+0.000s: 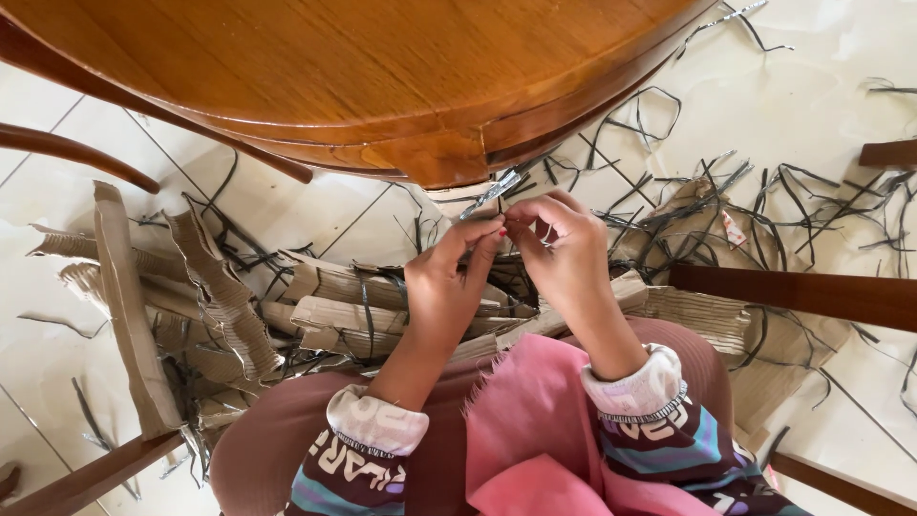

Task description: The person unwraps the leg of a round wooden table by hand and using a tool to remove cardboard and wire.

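Pale glossy floor tiles [315,215] run under everything, scattered with torn strips of brown corrugated cardboard [224,296], thickest from eight to ten o'clock of the hands, and with thin dark curling ribbons [783,196] spread from one to three o'clock. At twelve o'clock a round table of polished orange-brown wood [363,67] fills the top of the view, its rim just above the fingertips. Dark wooden chair rails [812,294] cross at three o'clock and at the lower left. A pink cloth [535,420] lies over the lap at six o'clock.

Between the hands, at centre, sits a narrow flat silvery-grey strip [489,194], creased and slightly shiny, its free end slanting up toward one o'clock. The left hand [441,287] is closed, pinching the strip between thumb and forefinger. The right hand [564,250] is closed too, fingertips nipping the same strip, touching the left's.
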